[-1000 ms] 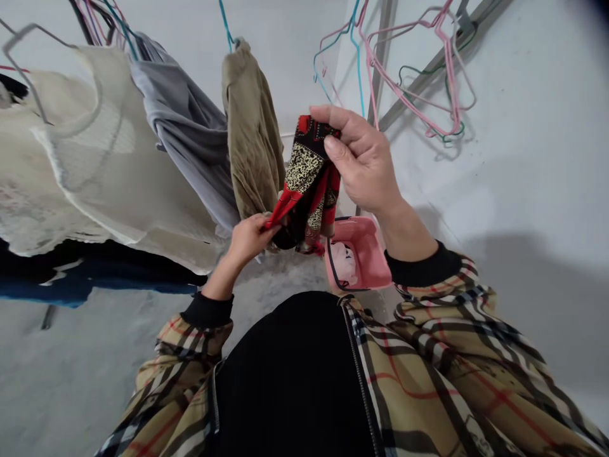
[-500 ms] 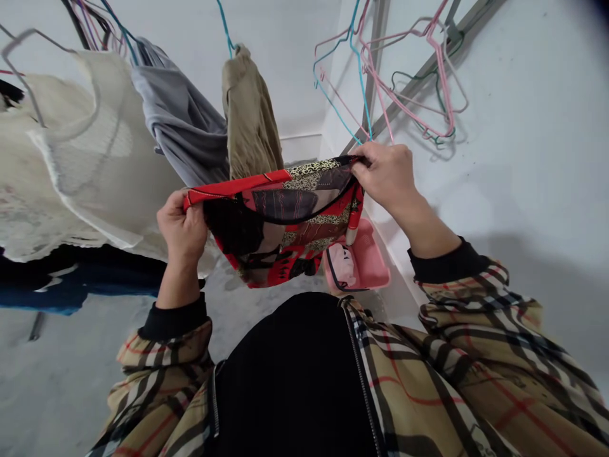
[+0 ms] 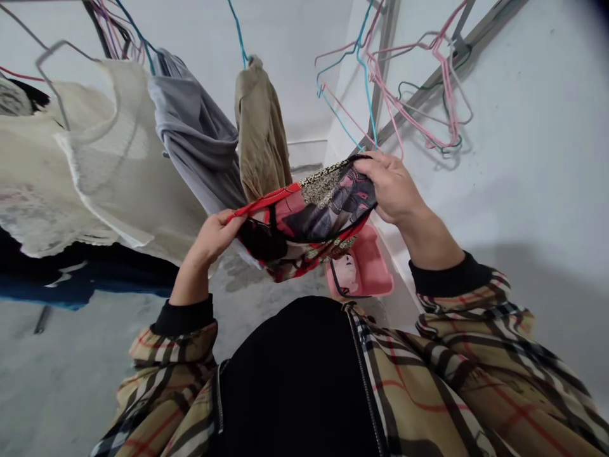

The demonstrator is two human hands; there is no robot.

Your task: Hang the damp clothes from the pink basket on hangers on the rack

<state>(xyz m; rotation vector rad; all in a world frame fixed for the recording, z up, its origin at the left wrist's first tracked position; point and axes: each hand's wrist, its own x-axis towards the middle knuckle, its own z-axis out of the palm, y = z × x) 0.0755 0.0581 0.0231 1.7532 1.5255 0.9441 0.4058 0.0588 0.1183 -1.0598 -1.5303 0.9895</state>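
The left hand [image 3: 214, 235] pinches the red-trimmed edge of a small red, black and leopard-print patchwork garment [image 3: 309, 219] between thumb and bent fingers. The right hand [image 3: 390, 187] has its fingers curled close together over the garment's opposite end. The patchwork garment is stretched slack between the two hands at chest height, in front of the person's black top and checked jacket, and it is on no hanger. Directly below it a pink plastic basin [image 3: 375, 270] sits on the grey concrete floor [image 3: 71, 355] at the foot of the white wall [image 3: 523, 158], with a pale bundled cloth [image 3: 346, 270] still lying in it. As far as the hanging work can be judged, a part is done. To the left a cream knitted top [image 3: 95, 165], a grey jersey garment [image 3: 200, 146] and a khaki garment [image 3: 261, 139] already hang on wire hangers. A cluster of bare pink, blue and green wire hangers [image 3: 380, 82] hangs beyond the right hand, just above it in the picture. The piece in hand and the cloth in the basin remain unhung.
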